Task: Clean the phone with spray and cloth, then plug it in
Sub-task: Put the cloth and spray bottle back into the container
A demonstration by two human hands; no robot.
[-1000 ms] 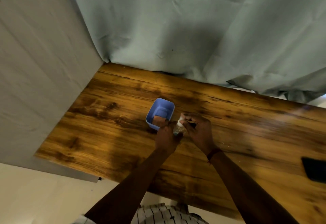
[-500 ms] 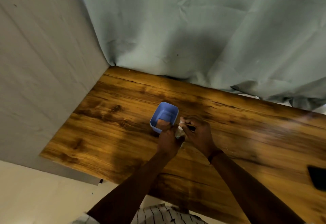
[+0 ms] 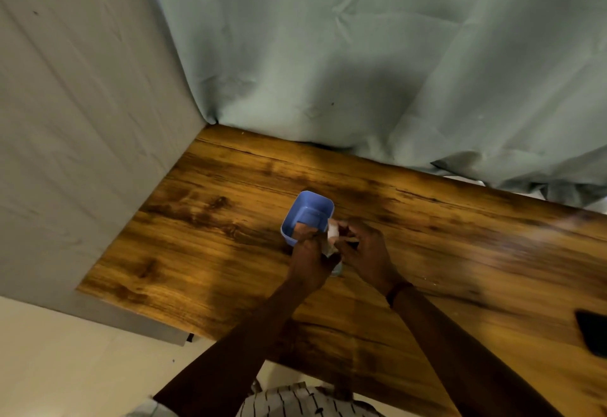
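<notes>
Blue tub [image 3: 310, 211] on amber-brown wood-grain table [image 3: 203, 252] streaked with dark patches; pale grey-green curtain [image 3: 361, 55] behind; black phone [image 3: 593, 334] at edge; white shirt [image 3: 295, 402] with dark stripes.

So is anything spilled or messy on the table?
No spill shows on the table. The only odd thing: the phone lies far off at the right edge, away from both hands.

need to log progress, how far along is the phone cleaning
Early. Nothing looks done: the phone lies untouched at the table's right edge. In hand: left hand and right hand work a small spray bottle beside the blue container. Left: spraying, wiping, plugging in. No cable visible.
</notes>
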